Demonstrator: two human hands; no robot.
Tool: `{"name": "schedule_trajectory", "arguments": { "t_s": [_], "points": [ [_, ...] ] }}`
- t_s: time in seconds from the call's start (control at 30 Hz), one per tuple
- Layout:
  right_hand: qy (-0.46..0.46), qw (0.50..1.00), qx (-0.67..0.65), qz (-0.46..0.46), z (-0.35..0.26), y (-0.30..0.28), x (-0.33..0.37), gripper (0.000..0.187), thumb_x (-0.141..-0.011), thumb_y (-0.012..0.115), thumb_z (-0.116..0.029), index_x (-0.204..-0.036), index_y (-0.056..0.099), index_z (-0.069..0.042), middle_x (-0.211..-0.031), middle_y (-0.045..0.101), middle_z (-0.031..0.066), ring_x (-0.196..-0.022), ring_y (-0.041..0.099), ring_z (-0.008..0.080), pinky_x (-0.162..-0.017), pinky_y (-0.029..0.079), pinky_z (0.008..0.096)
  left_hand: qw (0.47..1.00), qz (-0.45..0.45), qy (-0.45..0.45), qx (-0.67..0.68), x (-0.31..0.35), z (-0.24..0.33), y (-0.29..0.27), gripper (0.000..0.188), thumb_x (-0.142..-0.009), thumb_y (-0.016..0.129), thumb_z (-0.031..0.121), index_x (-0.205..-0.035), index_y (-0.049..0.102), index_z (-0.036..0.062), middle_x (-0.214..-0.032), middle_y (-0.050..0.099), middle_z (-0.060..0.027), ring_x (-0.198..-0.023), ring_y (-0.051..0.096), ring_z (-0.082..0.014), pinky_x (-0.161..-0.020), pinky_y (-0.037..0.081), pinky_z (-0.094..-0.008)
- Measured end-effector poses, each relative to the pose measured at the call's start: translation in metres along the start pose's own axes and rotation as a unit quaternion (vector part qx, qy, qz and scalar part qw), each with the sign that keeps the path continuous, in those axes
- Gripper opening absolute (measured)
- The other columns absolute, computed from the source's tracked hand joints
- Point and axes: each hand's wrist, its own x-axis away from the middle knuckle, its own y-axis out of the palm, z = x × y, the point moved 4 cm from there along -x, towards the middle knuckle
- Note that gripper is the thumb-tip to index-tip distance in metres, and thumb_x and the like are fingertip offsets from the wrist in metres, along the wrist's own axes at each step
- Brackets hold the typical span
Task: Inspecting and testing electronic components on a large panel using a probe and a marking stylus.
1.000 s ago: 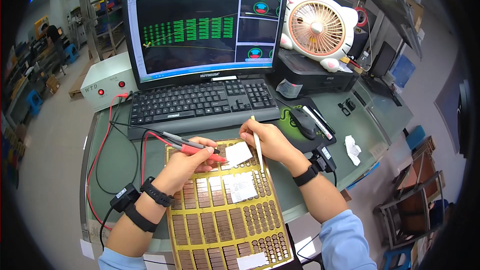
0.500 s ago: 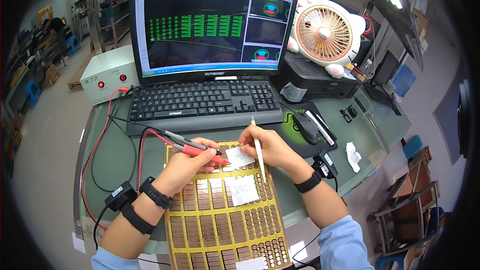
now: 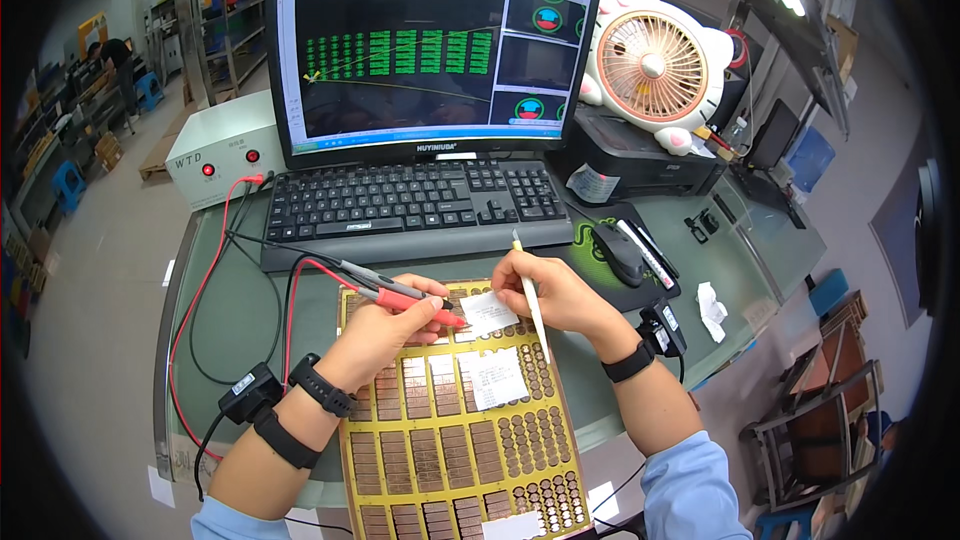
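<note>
A yellow panel of copper-coloured circuit boards (image 3: 430,423), with rectangular and round pieces in rows, lies below my hands. My left hand (image 3: 375,345) is closed around a red test probe (image 3: 412,303) and a grey test probe (image 3: 377,279), their tips pointing right over the panel's upper part. My right hand (image 3: 570,300) is closed, with a slim white pen-like tool (image 3: 533,308) held between its fingers, tip downward. Its fingertips also touch a white paper slip (image 3: 488,314) on the panel. Another written slip (image 3: 497,379) lies just below, and a third slip (image 3: 512,528) sits at the near edge.
Beyond the panel stand a keyboard (image 3: 410,202) and a monitor (image 3: 400,60). Probe leads run to a white box (image 3: 225,155) at left. To the right are a mouse (image 3: 618,255), a marker, crumpled paper (image 3: 711,312), a black printer (image 3: 640,162) and a cat-shaped fan (image 3: 655,67).
The whole scene has shifted slightly right in view. Both hands keep the same grips, and the probes and slips stay in nearly the same places on the panel.
</note>
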Motion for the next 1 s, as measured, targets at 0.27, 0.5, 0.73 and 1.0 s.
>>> {"name": "schedule_trajectory", "arguments": {
  "t_s": [0.27, 0.5, 0.73, 1.0],
  "points": [
    [0.055, 0.988, -0.033, 0.144, 0.014, -0.048, 0.01, 0.01, -0.094, 0.06, -0.012, -0.094, 0.059, -0.002, -0.084, 0.067, 0.0076, -0.077, 0.063, 0.0133, -0.072, 0.052, 0.029, 1.0, 0.007, 0.007, 0.013, -0.005, -0.007, 0.001, 0.021, -0.096, 0.06, 0.019, -0.112, 0.061, 0.0053, -0.099, 0.065, -0.0046, -0.092, 0.066, -0.0117, -0.076, 0.058, -0.0228],
    [0.034, 0.982, 0.071, 0.17, 0.033, -0.084, -0.012, 0.017, -0.101, 0.05, -0.019, -0.102, 0.058, -0.004, -0.092, 0.072, 0.0119, -0.09, 0.068, 0.0203, -0.081, 0.05, 0.0329, 0.999, 0.036, 0.011, 0.013, -0.002, 0.0, -0.003, 0.019, -0.096, 0.06, 0.018, -0.11, 0.061, 0.0047, -0.099, 0.066, -0.0066, -0.091, 0.067, -0.0135, -0.076, 0.058, -0.0231],
    [-0.082, 0.952, 0.251, 0.153, 0.056, -0.078, -0.047, 0.008, -0.094, 0.055, -0.014, -0.093, 0.059, -0.007, -0.088, 0.069, 0.0084, -0.088, 0.062, 0.0306, -0.076, 0.048, 0.0416, 0.999, 0.028, 0.016, 0.021, -0.005, -0.001, -0.003, 0.019, -0.097, 0.059, 0.017, -0.112, 0.06, 0.0049, -0.1, 0.066, -0.0076, -0.091, 0.067, -0.0139, -0.078, 0.058, -0.0241],
    [-0.036, 0.955, 0.266, 0.124, 0.059, -0.086, -0.051, 0.012, -0.094, 0.055, -0.021, -0.092, 0.058, -0.01, -0.083, 0.07, 0.0061, -0.083, 0.064, 0.0298, -0.072, 0.048, 0.0429, 0.999, 0.033, 0.006, 0.019, -0.003, -0.001, -0.003, 0.019, -0.097, 0.057, 0.016, -0.112, 0.06, 0.0036, -0.101, 0.066, -0.0083, -0.091, 0.067, -0.0142, -0.08, 0.058, -0.0241]
  ]
}}
